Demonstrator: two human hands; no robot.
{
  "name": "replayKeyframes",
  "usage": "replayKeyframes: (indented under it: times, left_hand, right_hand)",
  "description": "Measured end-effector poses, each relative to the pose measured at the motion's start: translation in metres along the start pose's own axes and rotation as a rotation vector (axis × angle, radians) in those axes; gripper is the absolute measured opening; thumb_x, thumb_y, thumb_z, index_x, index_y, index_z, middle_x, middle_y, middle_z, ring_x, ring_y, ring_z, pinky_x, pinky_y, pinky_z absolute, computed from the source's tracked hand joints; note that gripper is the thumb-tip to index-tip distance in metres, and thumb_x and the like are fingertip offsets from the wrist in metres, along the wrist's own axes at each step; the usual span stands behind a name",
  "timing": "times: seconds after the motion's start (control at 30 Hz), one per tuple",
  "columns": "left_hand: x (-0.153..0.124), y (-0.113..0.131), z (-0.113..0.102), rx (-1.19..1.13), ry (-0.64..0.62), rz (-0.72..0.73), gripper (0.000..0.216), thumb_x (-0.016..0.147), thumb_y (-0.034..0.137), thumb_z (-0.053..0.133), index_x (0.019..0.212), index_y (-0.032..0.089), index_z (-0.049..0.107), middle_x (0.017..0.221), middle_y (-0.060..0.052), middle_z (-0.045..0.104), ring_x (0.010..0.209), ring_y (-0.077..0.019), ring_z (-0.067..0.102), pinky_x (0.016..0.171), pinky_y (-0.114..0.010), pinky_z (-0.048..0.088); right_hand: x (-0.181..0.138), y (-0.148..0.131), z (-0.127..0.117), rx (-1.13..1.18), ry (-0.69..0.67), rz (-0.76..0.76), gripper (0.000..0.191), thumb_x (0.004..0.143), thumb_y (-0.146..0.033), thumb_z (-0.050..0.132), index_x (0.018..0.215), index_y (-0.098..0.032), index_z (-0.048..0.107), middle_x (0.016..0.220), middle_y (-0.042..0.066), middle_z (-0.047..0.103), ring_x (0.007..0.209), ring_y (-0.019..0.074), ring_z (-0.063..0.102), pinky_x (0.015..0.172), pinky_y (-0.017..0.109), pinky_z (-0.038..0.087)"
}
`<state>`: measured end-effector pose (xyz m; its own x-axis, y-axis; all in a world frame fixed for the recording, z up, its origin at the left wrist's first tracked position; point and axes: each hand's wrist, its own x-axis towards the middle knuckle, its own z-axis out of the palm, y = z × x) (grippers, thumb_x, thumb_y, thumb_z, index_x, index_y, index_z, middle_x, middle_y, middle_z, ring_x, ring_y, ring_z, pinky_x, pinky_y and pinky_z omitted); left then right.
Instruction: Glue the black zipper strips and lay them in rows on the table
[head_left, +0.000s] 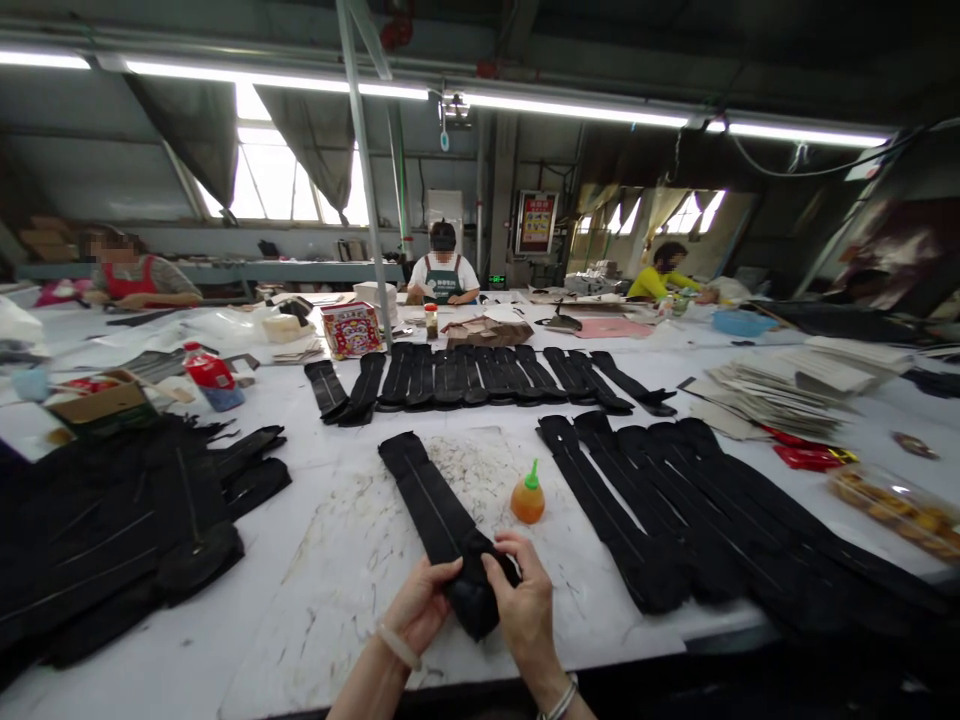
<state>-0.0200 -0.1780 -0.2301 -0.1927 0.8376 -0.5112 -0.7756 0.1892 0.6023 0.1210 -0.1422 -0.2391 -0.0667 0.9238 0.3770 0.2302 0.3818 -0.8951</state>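
A long black fabric strip [431, 500] with a pale line down its middle lies on the white table [330, 580], running from the centre toward me. My left hand [420, 605] and my right hand [525, 600] both pinch its near end, fingers closed round the folded black tip. A small orange squeeze bottle [528, 496] with a green nozzle stands upright just beyond my right hand.
Rows of similar black strips lie at the right [675, 510] and across the middle [487, 378]. A heap of black pieces [112, 540] fills the left. A red bottle [210, 375], boxes, and paper stacks [787, 385] sit further back. Three people work at the far side.
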Motion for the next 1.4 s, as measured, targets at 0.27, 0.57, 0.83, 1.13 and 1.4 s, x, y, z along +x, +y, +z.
replayKeyframes:
  times: [0.27, 0.57, 0.83, 1.13, 1.4]
  left_hand:
    - [0.006, 0.001, 0.017, -0.096, 0.047, -0.026, 0.018, 0.081, -0.005, 0.058, 0.087, 0.009, 0.067, 0.078, -0.008, 0.076, 0.068, -0.0182, 0.073, 0.062, -0.024, 0.059]
    - [0.004, -0.018, 0.018, -0.071, 0.066, 0.104, 0.025, 0.071, -0.002, 0.067, 0.091, 0.012, 0.069, 0.079, -0.006, 0.077, 0.067, -0.017, 0.072, 0.063, -0.024, 0.057]
    - [-0.005, -0.01, -0.006, 0.11, 0.005, 0.188, 0.028, 0.052, 0.005, 0.078, 0.078, 0.012, 0.072, 0.072, -0.005, 0.076, 0.062, -0.0166, 0.068, 0.058, -0.022, 0.051]
    - [-0.011, -0.002, -0.015, 0.09, -0.058, 0.129, 0.04, 0.05, 0.0, 0.07, 0.088, 0.012, 0.075, 0.08, -0.005, 0.077, 0.065, -0.0167, 0.067, 0.062, -0.023, 0.051]
    - [-0.02, 0.008, -0.02, 0.274, -0.109, 0.063, 0.03, 0.063, 0.02, 0.082, 0.091, 0.011, 0.076, 0.089, -0.011, 0.077, 0.077, -0.0232, 0.071, 0.069, -0.027, 0.053]
  right_hand:
    - [-0.023, 0.015, -0.003, 0.115, 0.174, 0.254, 0.033, 0.068, -0.04, 0.075, 0.09, -0.021, 0.06, 0.123, 0.014, 0.061, 0.119, 0.035, 0.055, 0.105, 0.048, 0.04]
    - [-0.014, 0.01, 0.016, -0.078, 0.13, 0.026, 0.03, 0.084, -0.025, 0.058, 0.113, -0.023, 0.066, 0.128, 0.011, 0.063, 0.129, 0.0334, 0.048, 0.111, 0.058, 0.033]
    - [0.003, -0.012, -0.007, -0.072, -0.547, -0.335, 0.033, 0.073, -0.008, 0.055, 0.09, -0.027, 0.077, 0.091, 0.005, 0.076, 0.099, 0.0273, 0.066, 0.105, 0.05, 0.039]
    - [0.044, -0.015, 0.02, 0.116, -0.478, 0.133, 0.009, 0.058, -0.017, 0.073, 0.062, -0.02, 0.066, 0.084, 0.0, 0.065, 0.081, 0.0183, 0.061, 0.071, 0.028, 0.048]
    - [0.022, 0.008, 0.041, 0.277, -0.483, 0.532, 0.025, 0.058, -0.022, 0.073, 0.077, -0.017, 0.058, 0.07, 0.001, 0.069, 0.065, 0.0205, 0.067, 0.057, 0.029, 0.052]
